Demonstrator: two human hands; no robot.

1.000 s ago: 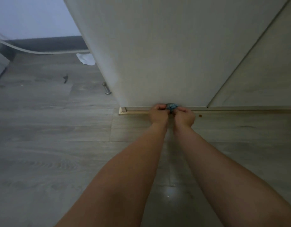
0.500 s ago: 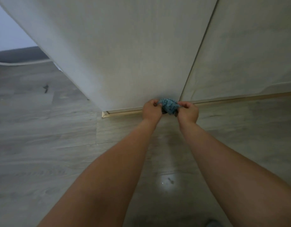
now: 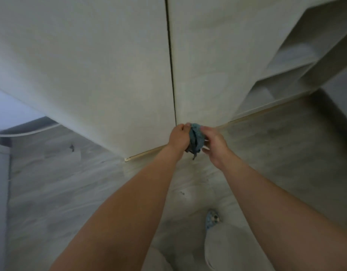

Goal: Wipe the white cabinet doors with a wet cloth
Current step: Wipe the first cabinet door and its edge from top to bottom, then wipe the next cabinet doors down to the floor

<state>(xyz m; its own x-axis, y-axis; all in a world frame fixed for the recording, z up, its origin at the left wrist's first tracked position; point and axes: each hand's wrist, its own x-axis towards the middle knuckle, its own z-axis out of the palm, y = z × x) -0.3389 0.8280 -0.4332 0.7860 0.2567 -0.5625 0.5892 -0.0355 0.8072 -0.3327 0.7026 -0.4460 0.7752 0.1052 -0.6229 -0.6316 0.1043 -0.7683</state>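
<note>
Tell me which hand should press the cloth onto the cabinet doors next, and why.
Left, probably. The left hand grips the bunched blue cloth and sits right below the seam between the doors; the right hand only holds the cloth's other side, slightly lower.

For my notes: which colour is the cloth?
Blue-teal cloth; head view shows it.
</note>
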